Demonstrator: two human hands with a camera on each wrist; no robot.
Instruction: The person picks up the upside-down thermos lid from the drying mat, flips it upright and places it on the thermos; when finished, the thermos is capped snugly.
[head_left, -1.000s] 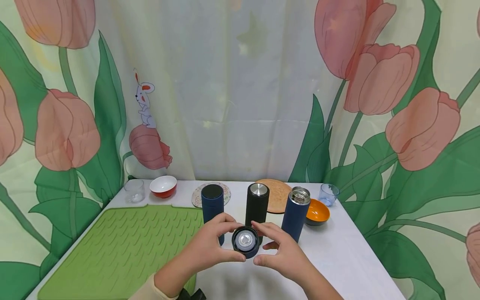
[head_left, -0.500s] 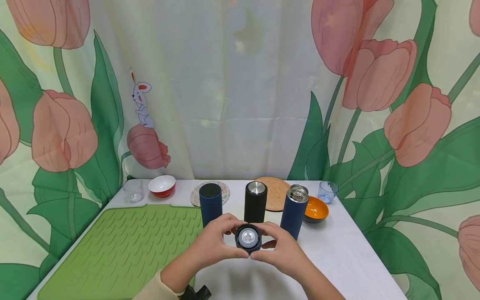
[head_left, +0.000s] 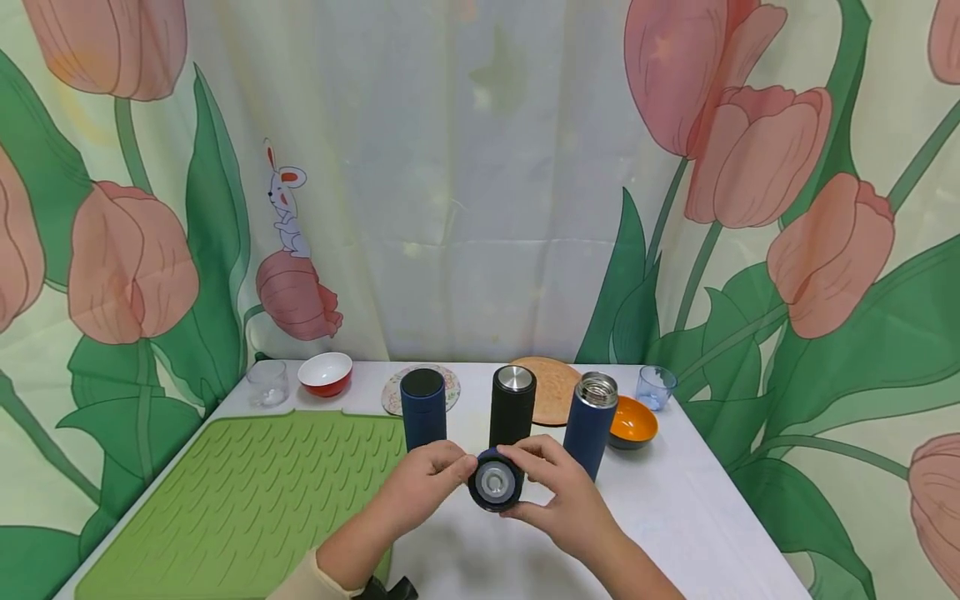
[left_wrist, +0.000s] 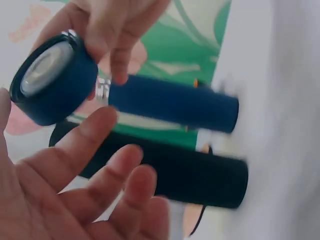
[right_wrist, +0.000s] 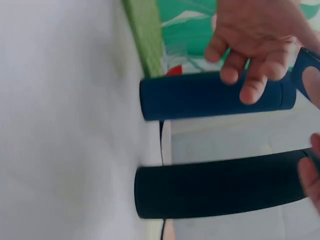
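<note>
Navy on its side and black round the rim, a lid (head_left: 496,481) is held above the near part of the white table (head_left: 637,525). Its underside is filled by a pale grey, ringed disc. It is pinched between the thumb and fingers of the right hand (head_left: 558,496). Beside it, the left hand (head_left: 423,487) is held with fingers loosely spread; whether the lid is touched by the left thumb cannot be told. The lid's top is turned away and hidden; in the right wrist view the lid is cut off by the frame's edge, and the left wrist view is blurred. The underside is faced up and back towards the head camera, and the axis is slanted down and away from it.

Beyond, the foot of a black bottle (head_left: 513,408) is hidden by lid and hands. It is flanked by a closed navy bottle (head_left: 423,408) and an open blue bottle (head_left: 590,429), whose steel mouth is left bare. Farther back, a round board (head_left: 557,392) is laid before the tulip curtain (head_left: 465,208).
</note>
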